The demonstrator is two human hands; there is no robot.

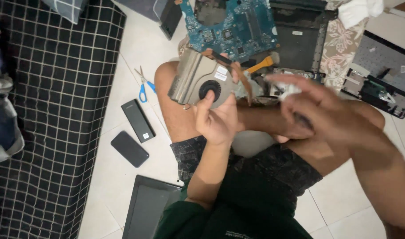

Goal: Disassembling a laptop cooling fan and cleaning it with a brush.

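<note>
Tile floor: left hand grips fan assy.

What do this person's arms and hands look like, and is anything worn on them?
Both arms are bare, with no sleeves reaching the forearms. The left hand shows no glove, ring or watch. The right hand is blurred, so small details cannot be told; no glove shows. A dark green top appears only near the body.

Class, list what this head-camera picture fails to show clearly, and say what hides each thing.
- Right hand: motion-blurred; the white scrap it pinches is unidentifiable.
- Cooling fan underside: hidden by the left hand.
- Circuit board: cut off by top edge.
- Dark panel: cut off by bottom edge.
</note>
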